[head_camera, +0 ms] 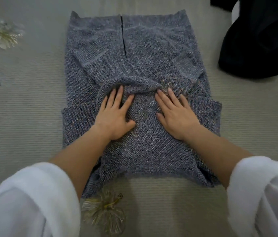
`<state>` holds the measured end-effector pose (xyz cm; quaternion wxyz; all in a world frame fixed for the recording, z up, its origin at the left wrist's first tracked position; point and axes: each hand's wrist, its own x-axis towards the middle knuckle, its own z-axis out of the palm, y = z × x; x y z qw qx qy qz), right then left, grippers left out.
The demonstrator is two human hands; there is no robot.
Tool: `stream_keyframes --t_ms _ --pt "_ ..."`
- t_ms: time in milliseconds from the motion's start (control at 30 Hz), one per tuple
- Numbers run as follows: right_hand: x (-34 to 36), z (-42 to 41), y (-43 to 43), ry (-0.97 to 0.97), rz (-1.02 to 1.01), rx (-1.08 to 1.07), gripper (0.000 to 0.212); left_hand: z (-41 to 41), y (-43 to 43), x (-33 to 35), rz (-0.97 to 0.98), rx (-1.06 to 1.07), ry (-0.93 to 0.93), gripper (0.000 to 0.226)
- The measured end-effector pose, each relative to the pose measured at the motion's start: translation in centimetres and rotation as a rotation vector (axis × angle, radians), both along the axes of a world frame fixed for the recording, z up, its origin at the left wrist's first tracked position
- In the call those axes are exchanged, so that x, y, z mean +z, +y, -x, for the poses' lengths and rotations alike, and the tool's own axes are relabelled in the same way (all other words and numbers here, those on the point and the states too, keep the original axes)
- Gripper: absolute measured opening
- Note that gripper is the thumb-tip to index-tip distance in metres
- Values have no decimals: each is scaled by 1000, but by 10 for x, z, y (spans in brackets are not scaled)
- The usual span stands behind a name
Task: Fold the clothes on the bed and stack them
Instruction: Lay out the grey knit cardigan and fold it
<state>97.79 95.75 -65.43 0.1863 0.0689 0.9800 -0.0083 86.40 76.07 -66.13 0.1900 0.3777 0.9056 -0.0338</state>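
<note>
Head view: left hand [113, 117] and right hand [175, 117] lie flat, fingers [117, 94] spread, gripping nothing. Under the fingers, a blue-grey knitted sweater [134, 48], seemingly being pressed smooth.

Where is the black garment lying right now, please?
The black garment lies at the head view's upper right, on the bed, just right of the grey sweater and apart from it.

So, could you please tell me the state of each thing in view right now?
Sweater: flat on the bed, partly folded, sleeves turned in.
Black garment: unfolded heap, apart from the sweater.
Left grip: fingers straight, pressing on the sweater.
Right grip: fingers straight, pressing on the sweater.
</note>
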Motion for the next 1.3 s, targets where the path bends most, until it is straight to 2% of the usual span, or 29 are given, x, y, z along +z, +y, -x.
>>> stream_keyframes --t_ms 100,267,333,500,633,733,833,933,1100,1233,1300 --pt "6 2 -2 -37 58 -15 62 -3 2 3 5 10 -60 85" --pt "37 -48 -25 173 132 27 63 -54 -32 37 -325 -39 17 74" --pt "44 -80 -38 229 164 66 64 -84 -52 46 -360 -66 3 71" --pt "34 -139 -59 79 126 224 68 -129 -89 40 -235 -149 -93 81" --pt "22 -147 -63 -5 80 146 82 -133 -90 16 14 -166 -51 107" --pt "16 -139 -60 -32 71 33 87 -126 -83 9 84 -182 27 104" --pt "16 -127 -53 -51 102 -12 73 -120 -77 10 93 -190 15 93" --pt "31 -118 -45 -44 212 -124 58 -110 -72 26 82 -157 -83 82" --pt "68 -114 -43 -196 288 -250 49 -97 -70 70 53 -184 -272 66" --pt "115 -124 -49 -395 456 -317 31 -109 -80 120 92 -199 -540 57" --pt "138 -136 -51 -523 551 -354 15 -120 -89 143 129 -213 -708 42"
